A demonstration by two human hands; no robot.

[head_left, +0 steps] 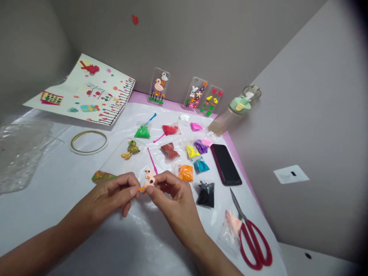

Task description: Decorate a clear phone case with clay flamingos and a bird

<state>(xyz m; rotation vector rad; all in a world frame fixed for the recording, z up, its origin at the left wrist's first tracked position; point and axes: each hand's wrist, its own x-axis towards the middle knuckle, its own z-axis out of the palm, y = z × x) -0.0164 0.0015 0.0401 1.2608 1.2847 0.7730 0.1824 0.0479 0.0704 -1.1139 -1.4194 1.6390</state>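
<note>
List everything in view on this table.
Clay bird: 1, pink and white, between the hands
Decorated phone cases: 3, clear, along the back wall
Phone case with clay bird: 1, clear, flat, left of centre
Marbled clay piece: 1, olive and orange, left
Clay packets: about 12, mixed colours, across the table
Sculpting sticks: 3, blue and pink, among the packets
Smartphone: 1, black, right
Scissors: 1, red handles, front right
Tape roll: 1, tan, left
Patterned paper: 1, cream, back left
Plastic bag: 1, clear, far left
Bottle: 1, green top, back right
Left hand: 1, on the bird
Right hand: 1, on the bird

Four clear phone cases point(159, 86)
</note>
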